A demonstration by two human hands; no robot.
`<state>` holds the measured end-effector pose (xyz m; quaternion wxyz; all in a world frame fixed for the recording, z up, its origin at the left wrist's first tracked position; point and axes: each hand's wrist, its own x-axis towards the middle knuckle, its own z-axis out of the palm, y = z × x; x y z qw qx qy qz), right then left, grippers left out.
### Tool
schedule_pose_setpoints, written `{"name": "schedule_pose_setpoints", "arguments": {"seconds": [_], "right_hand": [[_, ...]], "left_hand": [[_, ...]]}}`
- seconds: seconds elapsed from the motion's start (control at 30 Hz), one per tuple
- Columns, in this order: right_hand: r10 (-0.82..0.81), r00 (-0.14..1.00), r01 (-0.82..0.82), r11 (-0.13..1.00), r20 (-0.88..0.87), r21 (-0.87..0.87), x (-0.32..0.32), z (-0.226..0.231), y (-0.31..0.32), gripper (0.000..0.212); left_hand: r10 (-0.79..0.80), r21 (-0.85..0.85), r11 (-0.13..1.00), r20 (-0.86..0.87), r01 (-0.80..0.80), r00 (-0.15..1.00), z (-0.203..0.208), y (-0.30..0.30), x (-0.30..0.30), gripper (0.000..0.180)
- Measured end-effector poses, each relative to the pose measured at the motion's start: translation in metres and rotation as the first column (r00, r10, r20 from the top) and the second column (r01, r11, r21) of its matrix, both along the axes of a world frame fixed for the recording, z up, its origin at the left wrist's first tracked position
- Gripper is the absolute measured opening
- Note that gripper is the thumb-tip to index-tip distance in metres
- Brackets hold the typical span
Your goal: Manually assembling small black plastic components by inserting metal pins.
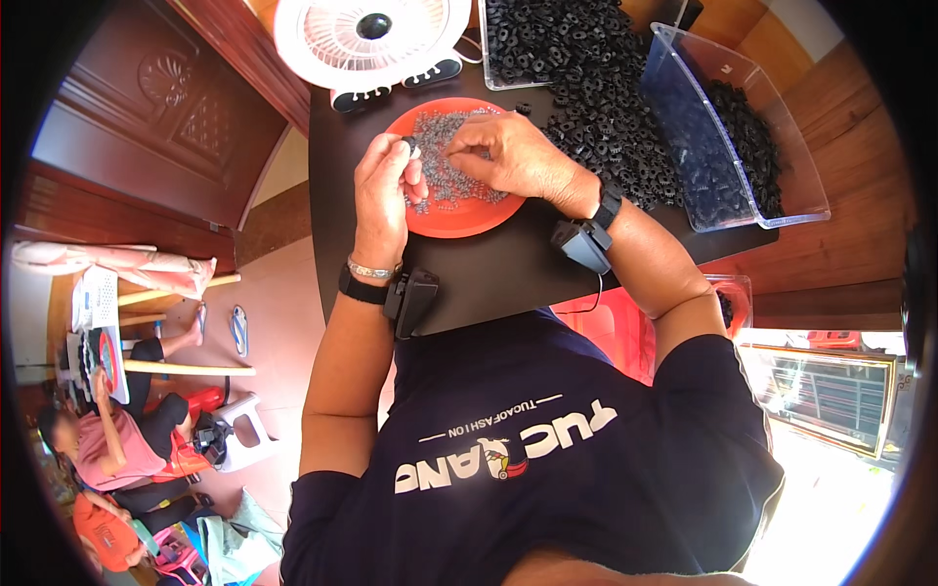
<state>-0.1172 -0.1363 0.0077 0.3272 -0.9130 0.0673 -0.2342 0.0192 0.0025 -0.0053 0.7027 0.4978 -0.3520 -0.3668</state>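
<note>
Your left hand [383,186] is raised just above the near-left rim of the orange plate [469,220], its fingers pinched together on a small black rubber piece [410,145] at the fingertips — clenched on that one part. Your right hand [513,154] lies over the plate from the right, palm down, fingertips pressing into the pile of small grey metal parts [451,166] spread across the plate; whether it has anything pinched between the fingers you cannot tell, since the knuckles hide them.

The plate sits on a dark table [508,269] directly in front of you, towards its left side. Just beyond it, a heap of black rubber pieces [606,127] spills across the tabletop, running from a clear tray [489,68] at the far edge to a clear plastic bin [728,137] on the right, which also holds more of the same black pieces. A white desk fan [371,39] stands at the far left of the table, just behind the plate.

Each wrist carries a black strapped device — the left one [408,298] beside a metal bracelet, the right one [583,239] with a thin cable trailing off it. Another person [117,439] sits on the floor well off to your left, beside a small white stool [244,430].
</note>
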Motion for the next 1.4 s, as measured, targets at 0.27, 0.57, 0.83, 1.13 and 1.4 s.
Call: {"name": "schedule_pose_setpoints", "arguments": {"seconds": [0.27,0.57,0.83,1.13,1.4], "right_hand": [[0.020,0.992,-0.094,0.762,0.122,0.641,0.000,-0.001,-0.015,0.014],[0.061,0.976,-0.191,0.709,0.211,0.679,-0.002,0.001,-0.010,0.015],[0.119,0.965,-0.249,0.705,0.235,0.664,0.000,-0.002,-0.007,0.008],[0.010,0.975,-0.098,0.916,0.223,0.388,0.000,0.000,0.005,0.008],[-0.035,0.981,0.013,0.993,0.191,0.116,0.000,0.002,0.006,0.009]], "left_hand": [[-0.097,0.078,0.993,0.058,0.092,0.994,0.000,0.000,-0.006,0.024],[-0.193,0.011,0.981,0.055,0.192,0.980,0.001,0.002,-0.011,0.024],[-0.093,-0.015,0.995,0.165,0.097,0.982,0.008,-0.001,-0.016,0.026],[-0.210,-0.072,0.977,-0.133,0.202,0.969,-0.002,-0.001,-0.006,0.025],[-0.256,-0.090,0.965,-0.145,0.245,0.956,-0.004,-0.001,-0.005,0.024]]}}
